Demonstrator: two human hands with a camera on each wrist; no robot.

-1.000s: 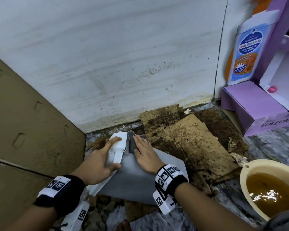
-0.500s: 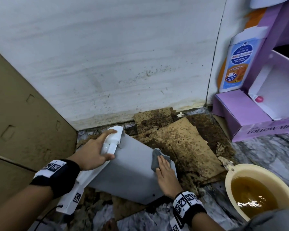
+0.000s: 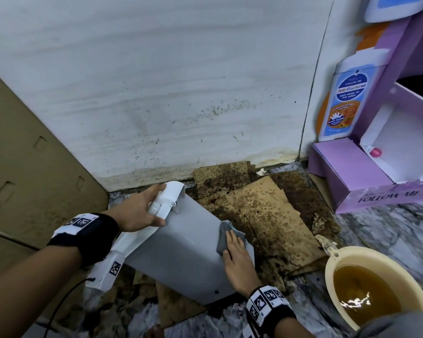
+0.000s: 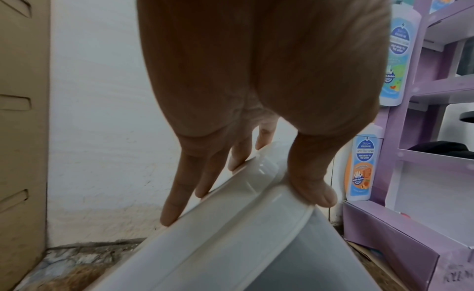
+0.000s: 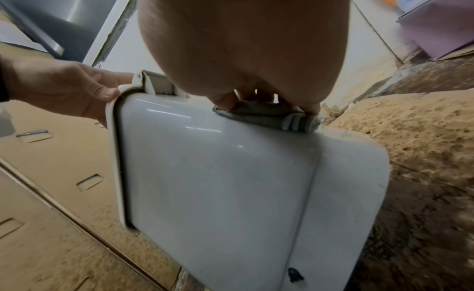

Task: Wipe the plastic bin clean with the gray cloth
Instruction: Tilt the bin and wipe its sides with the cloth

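A grey plastic bin (image 3: 181, 252) lies tilted on the floor, its white lid rim (image 3: 167, 198) toward the wall. My left hand (image 3: 154, 211) pinches that rim, thumb on the outer face and fingers behind, as the left wrist view shows (image 4: 246, 185). My right hand (image 3: 232, 250) lies flat on the bin's upper side near its right edge, pressing a bunched grey cloth (image 3: 224, 236) against the plastic. In the right wrist view the cloth (image 5: 269, 119) sits under my fingertips (image 5: 311, 109) on the bin (image 5: 218, 183), with a small dark mark low on its side.
A beige basin (image 3: 332, 269) of brownish water stands at the right front. Stained cardboard sheets (image 3: 266, 215) cover the floor behind the bin. A purple display stand (image 3: 347, 176) rises at the right, a brown cardboard panel (image 3: 34, 167) at the left, a white wall (image 3: 181, 93) behind.
My right hand slid the cloth from beside the lid rim down and right along the bin's side to its right edge. My left hand kept its hold on the rim.
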